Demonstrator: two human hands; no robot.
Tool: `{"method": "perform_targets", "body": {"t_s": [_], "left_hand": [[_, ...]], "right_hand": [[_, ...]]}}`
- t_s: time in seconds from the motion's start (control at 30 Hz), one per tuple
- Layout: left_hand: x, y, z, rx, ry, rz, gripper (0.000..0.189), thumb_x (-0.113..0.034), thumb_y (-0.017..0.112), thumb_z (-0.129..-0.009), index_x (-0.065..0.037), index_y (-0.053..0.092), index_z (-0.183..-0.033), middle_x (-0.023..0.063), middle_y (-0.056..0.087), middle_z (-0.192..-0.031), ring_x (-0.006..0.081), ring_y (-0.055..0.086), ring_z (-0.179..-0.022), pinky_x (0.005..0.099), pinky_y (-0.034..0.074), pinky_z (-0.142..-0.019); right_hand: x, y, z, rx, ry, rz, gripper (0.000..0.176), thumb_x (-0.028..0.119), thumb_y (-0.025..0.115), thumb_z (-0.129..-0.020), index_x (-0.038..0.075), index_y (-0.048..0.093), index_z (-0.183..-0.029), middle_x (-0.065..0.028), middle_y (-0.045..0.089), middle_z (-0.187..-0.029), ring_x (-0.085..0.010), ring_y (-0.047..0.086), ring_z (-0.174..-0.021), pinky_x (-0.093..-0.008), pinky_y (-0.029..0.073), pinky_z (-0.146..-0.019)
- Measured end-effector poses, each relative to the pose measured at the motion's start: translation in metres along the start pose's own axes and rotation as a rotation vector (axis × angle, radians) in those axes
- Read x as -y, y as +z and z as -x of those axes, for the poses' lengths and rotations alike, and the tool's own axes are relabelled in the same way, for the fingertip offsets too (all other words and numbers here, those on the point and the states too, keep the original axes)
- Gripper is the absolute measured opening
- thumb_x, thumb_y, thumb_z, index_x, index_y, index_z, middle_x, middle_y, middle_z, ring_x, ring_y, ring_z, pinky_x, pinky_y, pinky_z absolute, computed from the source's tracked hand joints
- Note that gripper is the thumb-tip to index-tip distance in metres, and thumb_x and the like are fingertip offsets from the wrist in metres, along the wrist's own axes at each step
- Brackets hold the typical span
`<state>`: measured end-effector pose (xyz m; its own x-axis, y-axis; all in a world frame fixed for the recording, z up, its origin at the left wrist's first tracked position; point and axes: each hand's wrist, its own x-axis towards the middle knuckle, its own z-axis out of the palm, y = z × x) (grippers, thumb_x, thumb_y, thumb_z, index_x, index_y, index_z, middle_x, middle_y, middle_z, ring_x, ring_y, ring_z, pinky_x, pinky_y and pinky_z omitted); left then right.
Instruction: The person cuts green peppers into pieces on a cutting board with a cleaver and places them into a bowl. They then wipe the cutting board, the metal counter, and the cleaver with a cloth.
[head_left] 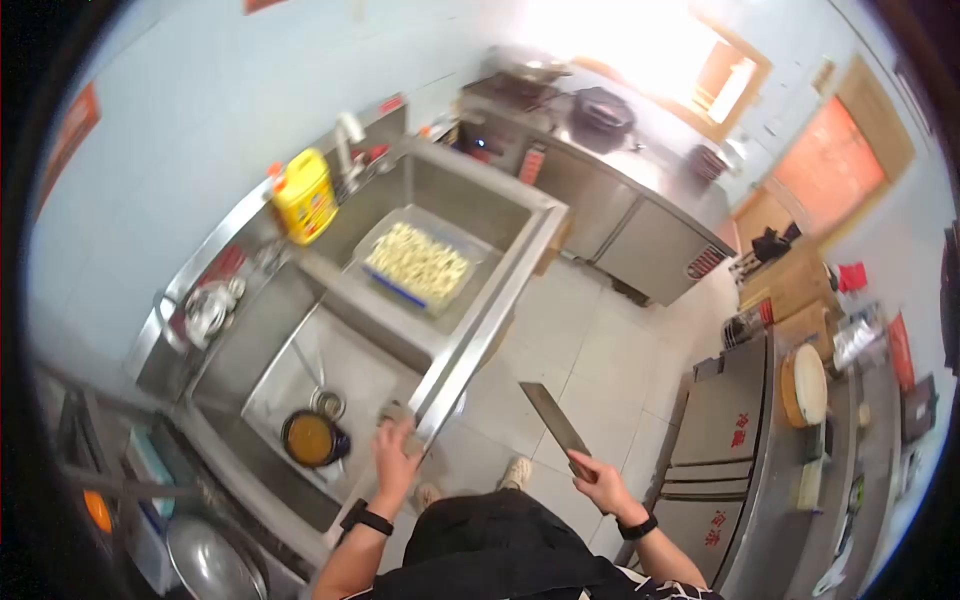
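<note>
My right hand (603, 486) is closed round the handle of a cleaver (553, 417), its broad flat blade pointing forward over the floor. At the front rim of the near sink my left hand (395, 462) has its fingers on a small greyish wad (397, 412), perhaps a cloth or scrubber; its kind is not clear. Inside the near sink (290, 365) stand a dark pot (312, 438) of brownish liquid and a small metal ladle or cup (327, 402) with a long handle. A clear plastic tub (437, 300) of pale cut pieces (415, 258) sits in the far sink.
A yellow jug (305, 197) stands behind the sinks near the faucet (347, 140). Steel counters with a black pan (603, 108) line the back. On the right are a refrigerated counter (707, 450) and a round cutting board (808, 385). A metal bowl (212, 560) lies lower left.
</note>
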<state>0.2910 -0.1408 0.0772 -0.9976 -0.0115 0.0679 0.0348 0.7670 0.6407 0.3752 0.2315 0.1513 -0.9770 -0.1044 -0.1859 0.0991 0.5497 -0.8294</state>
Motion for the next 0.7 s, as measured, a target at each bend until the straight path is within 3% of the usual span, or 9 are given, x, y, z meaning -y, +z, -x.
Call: {"method": "perform_targets", "body": {"t_s": [0.07, 0.1, 0.17, 0.27, 0.37, 0.43, 0.53, 0.63, 0.7], "left_hand": [[-0.023, 0.024, -0.018, 0.071, 0.036, -0.202, 0.062, -0.011, 0.073, -0.065, -0.019, 0.052, -0.123, 0.0161, 0.043, -0.126, 0.0376, 0.041, -0.114, 0.0467, 0.033, -0.097], [-0.034, 0.035, -0.028, 0.127, 0.032, -0.408, 0.065, -0.012, 0.074, -0.065, -0.021, 0.05, -0.125, 0.0156, 0.042, -0.129, 0.0371, 0.04, -0.115, 0.0464, 0.033, -0.097], [-0.036, 0.057, -0.065, 0.144, 0.066, -0.399, 0.068, -0.013, 0.076, -0.063, -0.025, 0.05, -0.125, 0.0149, 0.041, -0.13, 0.0353, 0.038, -0.119, 0.0444, 0.033, -0.099], [-0.044, 0.099, -0.145, 0.138, 0.167, -0.464, 0.071, -0.015, 0.079, -0.06, -0.021, 0.048, -0.124, 0.0151, 0.041, -0.13, 0.0343, 0.038, -0.121, 0.0446, 0.033, -0.099], [-0.053, 0.142, -0.213, 0.139, 0.267, -0.47, 0.075, -0.016, 0.079, -0.058, -0.017, 0.044, -0.125, 0.0158, 0.041, -0.129, 0.0343, 0.039, -0.121, 0.0455, 0.033, -0.098], [-0.075, 0.172, -0.258, 0.098, 0.202, -0.494, 0.073, -0.013, 0.077, -0.06, -0.017, 0.045, -0.124, 0.0154, 0.042, -0.128, 0.0329, 0.037, -0.124, 0.0454, 0.032, -0.101], [-0.024, 0.195, -0.323, 0.092, 0.26, -0.354, 0.067, -0.006, 0.074, -0.061, -0.016, 0.047, -0.122, 0.0167, 0.045, -0.126, 0.0339, 0.038, -0.123, 0.0456, 0.032, -0.101], [0.002, 0.224, -0.385, 0.103, 0.069, 0.018, 0.053, -0.002, 0.066, -0.068, -0.013, 0.051, -0.118, 0.0155, 0.053, -0.117, 0.0316, 0.051, -0.111, 0.0444, 0.043, -0.093], [-0.022, 0.236, -0.412, 0.045, -0.082, 0.623, 0.042, -0.009, 0.06, -0.079, -0.008, 0.047, -0.119, 0.0109, 0.058, -0.09, 0.0261, 0.059, -0.053, 0.0329, 0.047, -0.042]], "right_hand": [[-0.012, -0.01, 0.016, -0.087, 0.312, -0.159, 0.055, -0.002, 0.058, -0.077, 0.012, 0.051, -0.129, -0.0044, 0.061, -0.105, -0.008, 0.053, -0.066, -0.0236, 0.047, -0.06], [-0.025, -0.011, 0.022, -0.121, 0.316, -0.175, 0.055, -0.002, 0.058, -0.077, 0.012, 0.051, -0.129, -0.0044, 0.061, -0.105, -0.008, 0.053, -0.066, -0.0236, 0.047, -0.06], [-0.05, -0.016, 0.037, -0.275, 0.384, -0.365, 0.056, -0.001, 0.059, -0.078, 0.014, 0.05, -0.13, 0.0012, 0.058, -0.085, -0.0058, 0.049, -0.06, -0.0216, 0.044, -0.055], [-0.081, -0.031, 0.044, -0.331, 0.499, -0.401, 0.056, 0.002, 0.058, -0.079, 0.016, 0.048, -0.132, -0.0001, 0.059, -0.082, -0.0071, 0.049, -0.06, -0.0229, 0.045, -0.056], [-0.119, -0.04, 0.058, -0.473, 0.55, -0.407, 0.055, 0.007, 0.058, -0.079, 0.018, 0.048, -0.132, -0.0109, 0.064, -0.099, -0.0145, 0.058, -0.072, -0.0292, 0.049, -0.069], [-0.147, -0.05, 0.063, -0.597, 0.398, -0.336, 0.054, 0.009, 0.058, -0.079, 0.019, 0.048, -0.132, -0.0131, 0.064, -0.104, -0.0177, 0.061, -0.079, -0.0303, 0.049, -0.074], [-0.158, -0.049, 0.082, -0.665, 0.485, -0.417, 0.054, 0.009, 0.059, -0.079, 0.02, 0.048, -0.131, -0.0146, 0.063, -0.109, -0.0208, 0.062, -0.087, -0.0311, 0.049, -0.079], [-0.178, -0.07, 0.109, -0.809, 0.554, -0.481, 0.055, 0.004, 0.058, -0.08, 0.018, 0.048, -0.131, -0.0076, 0.062, -0.109, -0.0135, 0.057, -0.091, -0.0278, 0.046, -0.082], [-0.189, -0.082, 0.119, -0.88, 0.618, -0.54, 0.054, 0.002, 0.058, -0.08, 0.017, 0.049, -0.131, -0.005, 0.061, -0.108, -0.0105, 0.055, -0.086, -0.0257, 0.047, -0.078]]}}
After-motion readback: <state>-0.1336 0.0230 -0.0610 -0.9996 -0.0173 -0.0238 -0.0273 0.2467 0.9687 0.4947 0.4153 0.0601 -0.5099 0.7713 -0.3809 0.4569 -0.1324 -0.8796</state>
